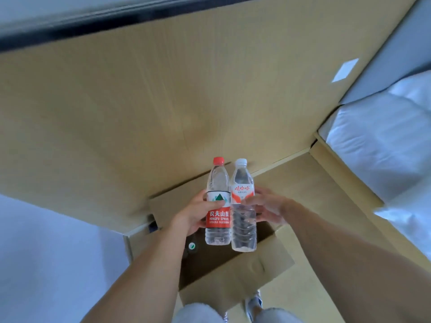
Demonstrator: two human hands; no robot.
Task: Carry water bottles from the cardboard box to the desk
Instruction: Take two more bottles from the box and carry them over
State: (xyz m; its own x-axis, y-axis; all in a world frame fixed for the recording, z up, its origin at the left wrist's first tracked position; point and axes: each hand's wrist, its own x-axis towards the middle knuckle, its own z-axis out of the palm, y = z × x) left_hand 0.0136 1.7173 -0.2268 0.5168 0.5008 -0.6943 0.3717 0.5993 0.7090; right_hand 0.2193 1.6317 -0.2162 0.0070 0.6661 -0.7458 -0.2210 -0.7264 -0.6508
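Note:
Two clear water bottles stand upright side by side in the air above an open cardboard box (235,273). My left hand (194,213) grips the red-capped bottle (218,206) with the red label round its middle. My right hand (268,208) holds the white-capped bottle (243,208) with the orange and white label, fingers curled round its far side. The two bottles touch each other. Inside the box a small round green and white cap or mark (191,246) shows in the dark. A large light wooden surface (151,101) fills the view beyond the bottles.
A bed with white bedding (382,141) lies at the right on a wooden frame (338,173). A white label (345,69) sticks to the wood at upper right. A dark strip (93,22) runs along the top. My knees and a shoe (254,304) show below the box.

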